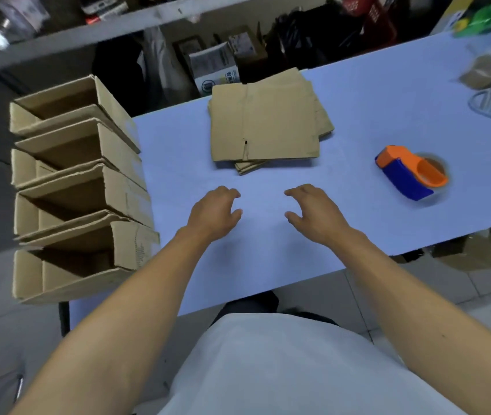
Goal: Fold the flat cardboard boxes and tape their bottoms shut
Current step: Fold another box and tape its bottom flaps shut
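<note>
A stack of flat cardboard boxes lies on the pale blue table, just beyond both hands. My left hand and my right hand hover over the table side by side, fingers loosely curled and holding nothing. An orange and blue tape dispenser sits on the table to the right of my right hand. Several folded open boxes are piled on their sides at the table's left end.
Scissors and a roll of tape lie at the far right of the table. Shelves with bags and cartons stand behind the table. The table's near edge runs just in front of my body.
</note>
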